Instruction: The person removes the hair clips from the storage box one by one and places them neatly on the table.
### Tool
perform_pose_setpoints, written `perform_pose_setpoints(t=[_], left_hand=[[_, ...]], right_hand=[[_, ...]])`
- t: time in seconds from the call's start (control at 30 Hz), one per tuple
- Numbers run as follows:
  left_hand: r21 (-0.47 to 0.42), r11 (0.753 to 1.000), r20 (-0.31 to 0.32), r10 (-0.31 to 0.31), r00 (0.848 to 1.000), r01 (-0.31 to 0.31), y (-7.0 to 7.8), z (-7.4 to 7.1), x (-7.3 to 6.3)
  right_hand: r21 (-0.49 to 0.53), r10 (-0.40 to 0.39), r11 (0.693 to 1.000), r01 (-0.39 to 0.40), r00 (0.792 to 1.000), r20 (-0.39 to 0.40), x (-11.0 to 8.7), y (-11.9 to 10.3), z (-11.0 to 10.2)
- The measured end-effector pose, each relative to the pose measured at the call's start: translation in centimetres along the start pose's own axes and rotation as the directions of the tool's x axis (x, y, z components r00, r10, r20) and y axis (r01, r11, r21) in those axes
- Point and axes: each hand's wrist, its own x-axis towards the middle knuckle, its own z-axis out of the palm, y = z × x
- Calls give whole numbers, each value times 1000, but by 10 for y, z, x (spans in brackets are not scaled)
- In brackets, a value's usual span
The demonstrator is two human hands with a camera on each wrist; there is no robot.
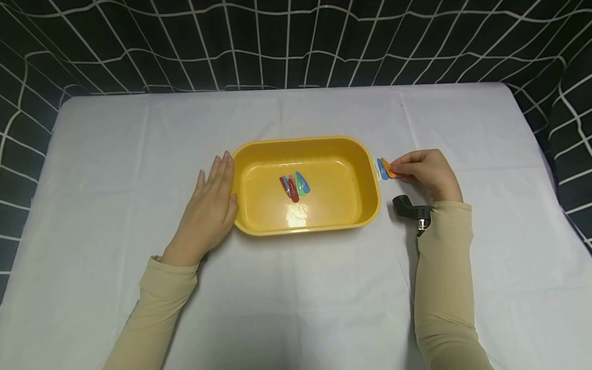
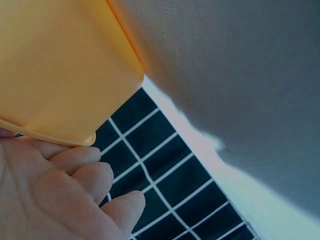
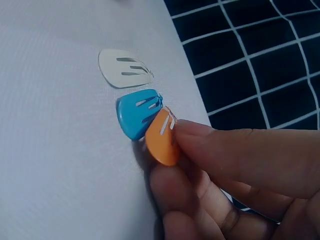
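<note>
A yellow plastic tray (image 1: 305, 232) stands on the white cloth, with several coloured snap hair clips (image 1: 295, 186) lying close together near its middle. My left hand (image 1: 205, 210) rests along the tray's left side, its fingers straight and touching the rim; the left wrist view shows the tray wall (image 2: 65, 75) above that hand. Beyond the tray's right end, my right hand (image 1: 427, 172) pinches an orange hair clip (image 3: 162, 140) between thumb and finger. A blue hair clip (image 3: 137, 112) lies against the orange one, and a white hair clip (image 3: 122, 67) is just beyond it.
White cloth (image 1: 296, 298) covers the table on all sides of the tray. A black cloth with a white grid (image 1: 287, 46) hangs behind the table and at both sides. A black device (image 1: 409, 208) is strapped at the right wrist, below the hand.
</note>
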Motion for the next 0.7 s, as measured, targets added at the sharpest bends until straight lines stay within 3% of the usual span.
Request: perform_pose_setpoints(t=[0.37, 0.7], left_hand=[[-1, 1000, 7, -5, 1000, 5, 1, 0, 0], [2, 1000, 1, -3, 1000, 3, 1, 0, 0]], right_hand=[[-96, 2, 995, -6, 999, -36, -2, -1, 0], [-120, -1, 993, -3, 1000, -29, -2, -1, -1]])
